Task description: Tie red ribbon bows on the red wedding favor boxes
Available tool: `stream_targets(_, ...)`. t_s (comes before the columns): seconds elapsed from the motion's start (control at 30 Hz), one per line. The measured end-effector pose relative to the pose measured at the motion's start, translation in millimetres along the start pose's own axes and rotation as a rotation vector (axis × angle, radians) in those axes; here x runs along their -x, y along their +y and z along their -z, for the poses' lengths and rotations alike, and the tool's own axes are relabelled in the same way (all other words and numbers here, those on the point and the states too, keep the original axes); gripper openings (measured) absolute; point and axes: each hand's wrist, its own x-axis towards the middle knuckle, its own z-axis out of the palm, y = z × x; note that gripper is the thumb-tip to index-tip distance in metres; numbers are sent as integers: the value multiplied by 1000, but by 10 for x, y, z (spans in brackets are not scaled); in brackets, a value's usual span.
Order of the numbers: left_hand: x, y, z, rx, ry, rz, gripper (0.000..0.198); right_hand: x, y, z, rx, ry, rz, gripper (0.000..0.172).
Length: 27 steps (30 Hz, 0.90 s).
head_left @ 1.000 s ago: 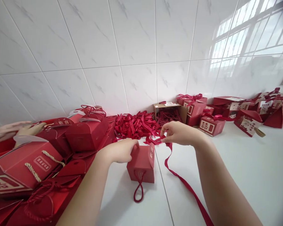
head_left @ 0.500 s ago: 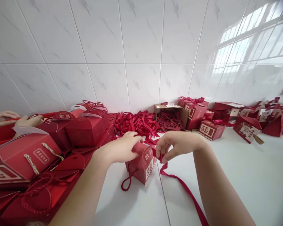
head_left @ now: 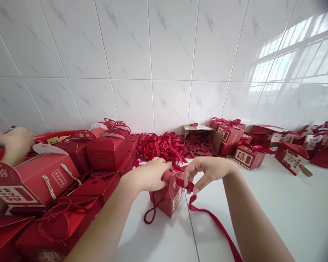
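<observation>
A small red gift box [head_left: 169, 198] with a cord handle stands on the white tiled surface in front of me. My left hand [head_left: 147, 176] is closed over its top. My right hand [head_left: 206, 173] pinches one end of a long red ribbon [head_left: 210, 218] right at the box's upper edge. The ribbon trails away to the lower right across the surface.
A heap of red gift boxes [head_left: 57, 182] fills the left side. Loose red ribbons [head_left: 161, 145] lie by the wall beside an open cardboard box [head_left: 200, 136]. Finished boxes with bows [head_left: 248, 156] stand at the right. Another person's hand [head_left: 12, 142] works at far left.
My right hand has brought the ribbon's end down from above the box to its top edge. The box has turned, so its printed face now shows. The other person's hand shifted slightly.
</observation>
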Motion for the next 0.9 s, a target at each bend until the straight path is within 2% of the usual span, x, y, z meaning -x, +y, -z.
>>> stream_targets(0.2,4,-5,-3,-15,-19,39,46,-27,83,23,-38,-15,-3,33)
stream_targets(0.43,-15,-2,-23,-14,16,6,45,-52,114,37,-29,11,3,33)
stream_targets(0.67,-12,51,-2,-18,47,-53,40,-76,230,95,-30,67,-14,41)
stream_targets(0.8,-10,86,14,-8,61,-92,26,-59,245,110,-43,83,6,44)
stream_targets(0.9,-20,85,6,14,73,-150,25,-53,239,112,-53,89,21,43)
